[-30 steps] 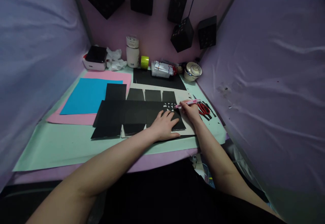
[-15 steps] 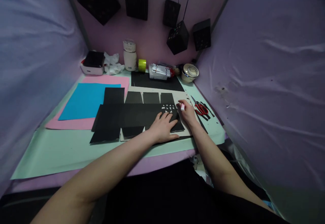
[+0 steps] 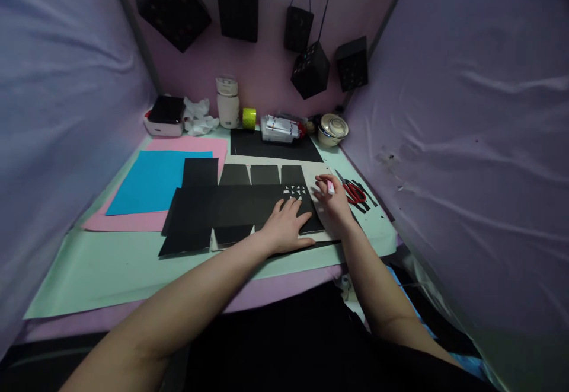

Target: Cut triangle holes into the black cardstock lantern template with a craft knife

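Observation:
My left hand (image 3: 287, 226) lies flat on a sheet of black card (image 3: 231, 207), fingers spread, just below a cluster of small white triangular cut-outs (image 3: 295, 191). The card has flaps along its upper and lower edges and one wide panel at its left. Off the card's right edge, my right hand (image 3: 334, 202) is closed around a slim pink-and-white craft knife (image 3: 330, 187), held like a pen. Its blade end is hidden by the fingers. Beneath the card lies a pale board (image 3: 316, 172). Red-handled scissors (image 3: 355, 193) rest right of my right hand.
Black scraps (image 3: 367, 193) surround the scissors. Blue card (image 3: 151, 181) and pink card (image 3: 128, 222) lie left. Along the back stand a white bottle (image 3: 229, 110), yellow tape (image 3: 249, 118), a clear packet (image 3: 280, 129) and a lidded bowl (image 3: 332, 129). Black boxes (image 3: 310, 70) hang above.
My right hand has shifted right and lifted away from the cut-outs with the craft knife. My left hand stays pressed on the card. The view has tilted slightly.

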Tool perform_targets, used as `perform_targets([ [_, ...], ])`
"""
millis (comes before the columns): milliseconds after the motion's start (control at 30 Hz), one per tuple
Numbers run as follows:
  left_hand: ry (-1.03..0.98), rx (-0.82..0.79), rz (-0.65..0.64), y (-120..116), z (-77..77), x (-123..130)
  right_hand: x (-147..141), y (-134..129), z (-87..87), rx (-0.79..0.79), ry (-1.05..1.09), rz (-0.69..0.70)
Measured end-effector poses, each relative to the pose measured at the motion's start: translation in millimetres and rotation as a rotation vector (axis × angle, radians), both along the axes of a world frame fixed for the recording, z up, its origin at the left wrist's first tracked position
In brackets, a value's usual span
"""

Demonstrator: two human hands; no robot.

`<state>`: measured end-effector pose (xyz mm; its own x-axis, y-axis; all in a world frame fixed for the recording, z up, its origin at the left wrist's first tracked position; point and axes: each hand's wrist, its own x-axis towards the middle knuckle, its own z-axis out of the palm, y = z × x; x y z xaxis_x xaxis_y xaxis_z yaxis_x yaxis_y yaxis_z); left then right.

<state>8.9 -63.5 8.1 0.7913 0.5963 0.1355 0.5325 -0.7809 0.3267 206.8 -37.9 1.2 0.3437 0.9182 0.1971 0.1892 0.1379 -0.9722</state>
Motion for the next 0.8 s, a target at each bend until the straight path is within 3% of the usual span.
perform_targets([
  [267, 0.001, 0.044, -0.003, -0.6, 0.6, 1.0, -9.5, 9.8, 13.6, -0.224, 0.284, -0.057],
  [333, 0.001, 0.037, -0.005, -0.6, 0.5, 1.0, -8.5, 10.9, 10.3, -0.219, 0.26, -0.038],
  [533, -0.035, -0.006, 0.009, -0.6, -3.2, 0.0, -7.8, 7.3, -5.6, -0.103, -0.085, 0.017],
  [800, -0.083, -0.029, 0.038, -2.2, 5.0, 2.3, -14.1, 1.5, -7.1, 0.024, -0.073, -0.02],
])
